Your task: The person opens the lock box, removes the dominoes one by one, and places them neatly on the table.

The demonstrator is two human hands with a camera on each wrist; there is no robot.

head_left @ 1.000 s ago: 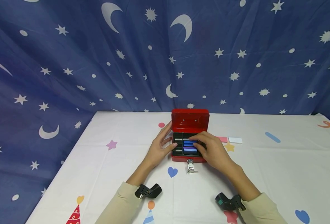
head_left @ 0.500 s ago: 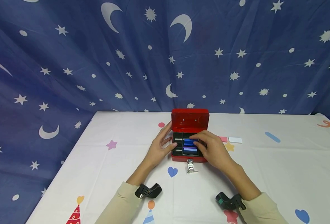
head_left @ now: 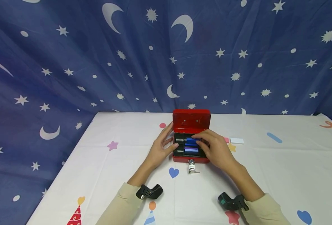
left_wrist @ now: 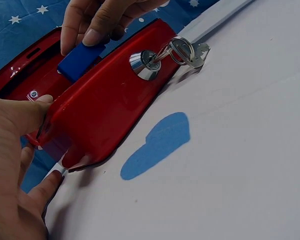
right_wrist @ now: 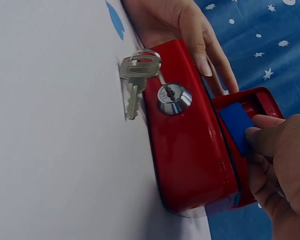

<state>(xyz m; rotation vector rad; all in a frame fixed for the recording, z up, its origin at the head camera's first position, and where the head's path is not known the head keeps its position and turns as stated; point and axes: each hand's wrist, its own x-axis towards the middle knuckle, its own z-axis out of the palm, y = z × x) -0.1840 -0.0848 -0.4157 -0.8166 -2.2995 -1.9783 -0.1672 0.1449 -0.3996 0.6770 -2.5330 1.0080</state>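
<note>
A red cash box (head_left: 180,159) stands on the table with its lid (head_left: 191,122) raised and a black divided tray (head_left: 178,139) inside. At its left side, my left hand (head_left: 159,151) holds the box, the thumb over the rim and the fingers along the side wall. Between thumb and fingertips, my right hand (head_left: 218,151) pinches a blue block (right_wrist: 236,122) at the tray's back middle compartment. A blue-purple block (head_left: 191,151) lies in the compartment in front. Keys on a ring (left_wrist: 190,52) hang from the front lock (right_wrist: 174,98). My right fingers hide the tray's right part.
Right of the box lie a flat white piece (head_left: 237,141) and a pink one (head_left: 226,140), partly behind my right hand. A white cloth with printed shapes covers the table (head_left: 284,168). A blue star-patterned curtain (head_left: 143,62) hangs behind it.
My right hand has shifted slightly right and back, and the blue block has moved a little with it, showing more of its face. My left hand and the cash box stay in place.
</note>
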